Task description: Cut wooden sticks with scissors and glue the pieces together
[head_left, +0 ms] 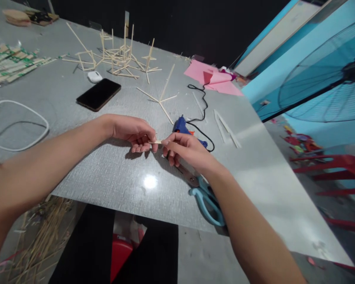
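A short pale wooden stick (156,142) is pinched between my two hands above the grey table. My left hand (137,134) grips its left end with thumb and fingertips, the other fingers curled below. At the other end, the thumb and index finger of my right hand (185,148) close on it. Scissors with light blue handles (207,205) lie partly under my right hand and forearm. Just beyond that hand is a blue glue gun (182,125), partly hidden. A small joined stick piece (160,101) stands on the table ahead.
Joined stick frames (121,57) stand at the back. A black phone (99,94) and a white earphone case (94,77) lie left of centre, near packaged sticks (14,63). Pink paper (210,77), a black cord (205,102) and white strips (226,128) are to the right.
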Demonstrator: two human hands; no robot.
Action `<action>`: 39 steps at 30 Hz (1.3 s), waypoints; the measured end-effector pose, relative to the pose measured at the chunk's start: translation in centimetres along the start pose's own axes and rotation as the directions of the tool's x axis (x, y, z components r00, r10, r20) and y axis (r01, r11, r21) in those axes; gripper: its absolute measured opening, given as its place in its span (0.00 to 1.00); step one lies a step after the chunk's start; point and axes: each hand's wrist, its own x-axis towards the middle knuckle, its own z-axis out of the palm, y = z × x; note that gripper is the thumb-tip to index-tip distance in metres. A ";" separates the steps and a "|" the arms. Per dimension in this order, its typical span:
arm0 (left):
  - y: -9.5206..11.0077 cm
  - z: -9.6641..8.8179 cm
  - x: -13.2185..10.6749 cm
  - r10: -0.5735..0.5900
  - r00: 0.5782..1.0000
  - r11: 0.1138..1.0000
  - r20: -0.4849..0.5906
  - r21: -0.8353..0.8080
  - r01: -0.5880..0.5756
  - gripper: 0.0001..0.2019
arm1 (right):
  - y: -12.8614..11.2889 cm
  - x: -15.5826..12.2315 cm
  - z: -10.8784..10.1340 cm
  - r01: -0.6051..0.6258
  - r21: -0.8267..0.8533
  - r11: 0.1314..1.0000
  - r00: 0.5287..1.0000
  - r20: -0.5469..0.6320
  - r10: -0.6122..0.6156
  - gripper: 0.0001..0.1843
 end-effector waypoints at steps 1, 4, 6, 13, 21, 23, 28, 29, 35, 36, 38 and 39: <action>0.0 0.0 0.0 -0.001 1.000 1.000 0.005 0.004 0.001 0.12 | -0.1 0.0 0.0 -0.002 0.005 1.000 1.000 -0.001 0.002 0.14; 0.1 0.0 0.0 -0.008 1.000 1.000 0.011 0.021 0.008 0.12 | -0.2 -0.1 -0.1 -0.020 0.042 0.999 0.999 0.044 0.018 0.14; 0.2 0.0 0.0 -0.012 1.000 0.999 0.011 0.030 0.012 0.12 | -0.2 0.0 -0.2 -0.034 0.084 0.996 0.994 0.104 0.026 0.18; 0.6 -0.1 0.2 -0.045 0.998 0.997 0.047 0.073 0.041 0.11 | 0.0 0.3 -1.0 -0.151 0.161 0.975 0.978 0.167 0.124 0.22; 1.1 0.1 0.8 -0.086 0.995 0.988 0.050 0.134 0.078 0.11 | -0.6 0.1 -1.1 -0.270 0.127 0.955 0.901 0.383 0.203 0.22; 1.2 0.2 0.8 -0.092 0.994 0.987 0.061 0.136 0.083 0.11 | -0.7 0.1 -1.0 -0.270 0.126 0.954 0.899 0.388 0.203 0.22; 1.2 0.2 0.7 -0.080 0.994 0.990 0.077 0.120 0.070 0.12 | -0.6 0.2 -0.7 -0.240 0.190 0.952 0.924 0.345 0.164 0.22; 1.2 0.2 0.7 -0.073 0.995 0.992 0.074 0.109 0.065 0.12 | -0.6 0.3 -0.7 -0.232 0.205 0.951 0.929 0.335 0.154 0.22; 1.1 -0.1 0.7 -0.064 0.994 0.996 0.091 0.063 0.058 0.12 | -0.6 0.5 -0.3 -0.212 0.218 0.953 0.946 0.290 0.145 0.19; 1.1 -0.1 0.8 -0.055 0.993 0.997 0.107 0.063 0.049 0.12 | -0.7 0.5 -0.2 -0.219 0.211 0.953 0.945 0.288 0.153 0.18; 1.0 -0.3 0.9 -0.041 0.990 0.998 0.133 0.058 0.033 0.12 | -0.9 0.4 -0.2 -0.236 0.190 0.953 0.942 0.286 0.176 0.16; 1.0 -0.4 0.9 -0.039 0.989 0.998 0.142 0.055 0.031 0.12 | -1.0 0.4 -0.1 -0.243 0.179 0.953 0.941 0.283 0.187 0.15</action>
